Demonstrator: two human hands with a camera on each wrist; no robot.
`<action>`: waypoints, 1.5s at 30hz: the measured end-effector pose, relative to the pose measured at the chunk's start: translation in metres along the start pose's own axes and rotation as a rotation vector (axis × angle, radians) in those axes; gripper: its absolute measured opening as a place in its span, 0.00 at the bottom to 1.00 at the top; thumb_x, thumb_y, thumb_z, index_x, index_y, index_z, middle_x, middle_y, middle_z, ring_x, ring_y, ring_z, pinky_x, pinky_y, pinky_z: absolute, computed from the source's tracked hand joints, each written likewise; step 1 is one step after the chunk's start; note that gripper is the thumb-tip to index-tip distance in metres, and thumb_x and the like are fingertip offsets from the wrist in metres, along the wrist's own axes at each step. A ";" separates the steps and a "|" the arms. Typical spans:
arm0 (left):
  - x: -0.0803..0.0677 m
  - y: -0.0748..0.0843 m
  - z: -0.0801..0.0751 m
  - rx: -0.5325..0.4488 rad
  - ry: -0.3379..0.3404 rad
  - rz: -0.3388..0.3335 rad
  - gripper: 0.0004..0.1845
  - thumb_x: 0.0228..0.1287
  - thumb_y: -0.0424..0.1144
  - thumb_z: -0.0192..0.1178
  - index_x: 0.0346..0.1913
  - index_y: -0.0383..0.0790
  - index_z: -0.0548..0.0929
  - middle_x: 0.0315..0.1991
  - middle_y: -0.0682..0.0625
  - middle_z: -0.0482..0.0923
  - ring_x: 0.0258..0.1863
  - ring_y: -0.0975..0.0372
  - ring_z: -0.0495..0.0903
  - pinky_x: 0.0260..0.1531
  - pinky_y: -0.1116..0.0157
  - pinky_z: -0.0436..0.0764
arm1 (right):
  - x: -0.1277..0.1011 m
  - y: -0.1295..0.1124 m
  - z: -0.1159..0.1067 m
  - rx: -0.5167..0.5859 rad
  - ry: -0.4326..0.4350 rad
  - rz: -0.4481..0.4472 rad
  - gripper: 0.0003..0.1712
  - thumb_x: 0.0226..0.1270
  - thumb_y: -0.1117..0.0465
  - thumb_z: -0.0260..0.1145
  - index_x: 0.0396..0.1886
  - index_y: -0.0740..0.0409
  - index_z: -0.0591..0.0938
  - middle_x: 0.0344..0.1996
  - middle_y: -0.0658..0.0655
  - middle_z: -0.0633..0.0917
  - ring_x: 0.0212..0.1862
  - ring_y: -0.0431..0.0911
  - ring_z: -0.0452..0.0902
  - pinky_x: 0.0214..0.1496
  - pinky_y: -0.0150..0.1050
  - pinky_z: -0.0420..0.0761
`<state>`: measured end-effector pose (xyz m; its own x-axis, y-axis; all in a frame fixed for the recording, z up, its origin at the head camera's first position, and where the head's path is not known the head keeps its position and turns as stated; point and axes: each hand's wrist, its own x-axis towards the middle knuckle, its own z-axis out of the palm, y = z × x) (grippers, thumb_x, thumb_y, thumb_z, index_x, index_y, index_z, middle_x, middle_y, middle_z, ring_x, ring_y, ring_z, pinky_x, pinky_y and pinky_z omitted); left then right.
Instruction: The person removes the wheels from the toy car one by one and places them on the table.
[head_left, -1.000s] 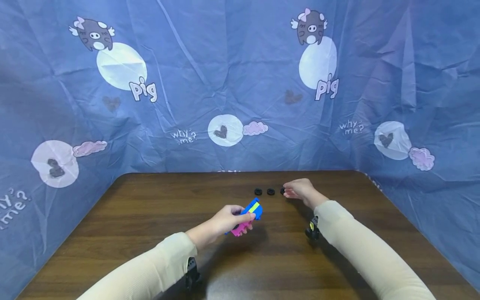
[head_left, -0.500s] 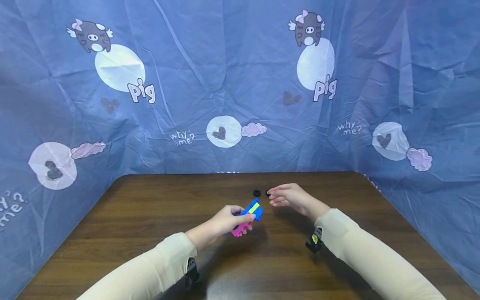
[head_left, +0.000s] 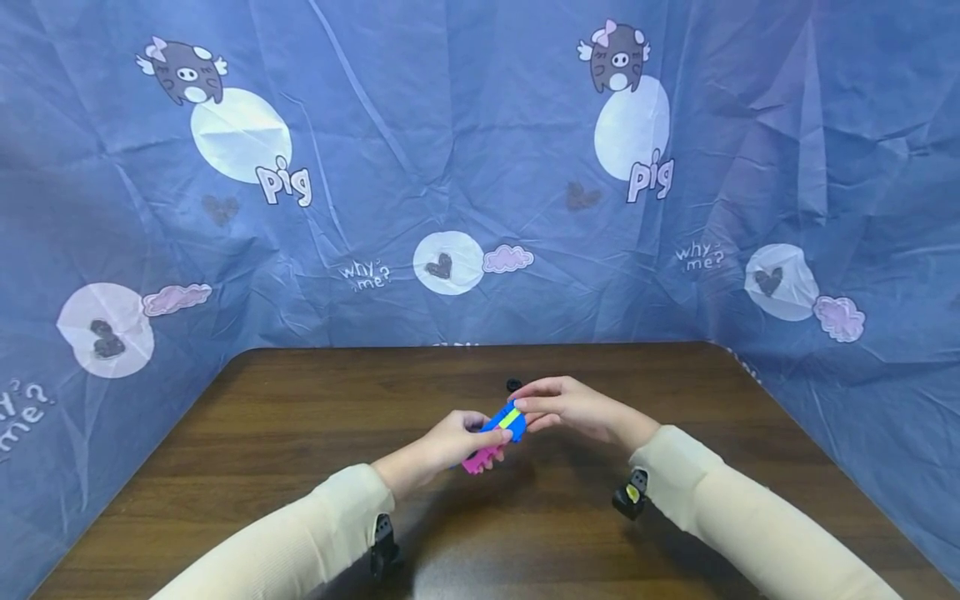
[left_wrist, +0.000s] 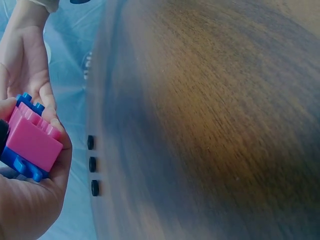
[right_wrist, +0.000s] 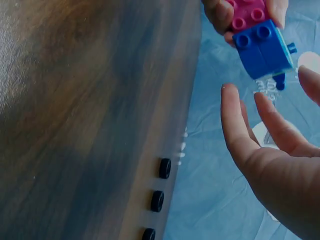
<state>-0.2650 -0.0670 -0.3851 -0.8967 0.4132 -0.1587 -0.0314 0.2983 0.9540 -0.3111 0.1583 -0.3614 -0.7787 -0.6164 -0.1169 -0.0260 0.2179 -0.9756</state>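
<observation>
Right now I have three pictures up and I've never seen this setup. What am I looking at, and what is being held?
No machine here: these are a person's two bare hands. The wide picture comes from a camera on the person's head, looking forward and down. The other two come from cameras strapped to each wrist, so they look tilted and very close.

The surface is a dark wooden table, with a blue printed cloth hung around it. Three small black wheels lie in a row near its far edge.

The left hand grips a brick toy made of blue, pink and green pieces. The right hand holds nothing; its fingers are straight, at the toy's far end. I cannot tell whether they touch it.
</observation>
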 end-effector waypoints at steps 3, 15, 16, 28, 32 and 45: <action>-0.001 0.000 0.000 -0.007 -0.009 0.003 0.21 0.64 0.49 0.64 0.46 0.32 0.78 0.30 0.47 0.84 0.25 0.63 0.80 0.29 0.64 0.83 | -0.002 -0.004 0.005 -0.012 -0.038 -0.019 0.28 0.69 0.57 0.63 0.61 0.73 0.72 0.46 0.57 0.84 0.44 0.45 0.84 0.58 0.51 0.78; -0.003 0.002 -0.004 -0.022 -0.054 0.014 0.20 0.65 0.48 0.62 0.46 0.31 0.78 0.31 0.47 0.85 0.26 0.63 0.81 0.28 0.66 0.82 | -0.003 -0.007 0.016 -0.075 -0.030 -0.077 0.23 0.67 0.60 0.65 0.57 0.69 0.76 0.46 0.59 0.82 0.44 0.46 0.82 0.54 0.51 0.81; -0.003 0.002 -0.005 -0.027 -0.057 0.015 0.20 0.65 0.47 0.62 0.46 0.31 0.78 0.33 0.45 0.85 0.26 0.63 0.81 0.28 0.66 0.82 | -0.003 -0.007 0.016 -0.070 -0.018 -0.084 0.22 0.67 0.61 0.65 0.56 0.70 0.76 0.46 0.59 0.82 0.43 0.46 0.82 0.53 0.50 0.82; 0.000 0.000 -0.017 -0.193 0.033 0.059 0.21 0.61 0.39 0.67 0.50 0.26 0.75 0.33 0.45 0.83 0.31 0.60 0.83 0.43 0.59 0.84 | -0.006 -0.003 0.012 0.046 0.125 -0.060 0.24 0.67 0.61 0.65 0.57 0.72 0.73 0.44 0.59 0.80 0.41 0.45 0.83 0.57 0.53 0.78; 0.002 -0.003 -0.018 -0.262 0.111 0.094 0.19 0.60 0.33 0.66 0.49 0.24 0.75 0.31 0.47 0.83 0.30 0.63 0.84 0.49 0.54 0.82 | -0.005 -0.001 0.013 0.131 0.166 -0.046 0.22 0.66 0.63 0.65 0.55 0.71 0.73 0.44 0.58 0.81 0.41 0.45 0.84 0.54 0.46 0.81; 0.007 0.003 -0.011 -0.526 0.348 0.123 0.16 0.62 0.26 0.62 0.51 0.23 0.74 0.35 0.48 0.83 0.33 0.65 0.85 0.52 0.57 0.79 | -0.004 0.003 0.020 0.125 0.202 -0.086 0.20 0.60 0.68 0.69 0.49 0.71 0.74 0.38 0.55 0.81 0.37 0.44 0.83 0.54 0.49 0.81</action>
<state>-0.2761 -0.0725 -0.3804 -0.9956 0.0879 -0.0328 -0.0525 -0.2322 0.9712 -0.2950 0.1463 -0.3679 -0.8868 -0.4622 -0.0049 -0.0301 0.0682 -0.9972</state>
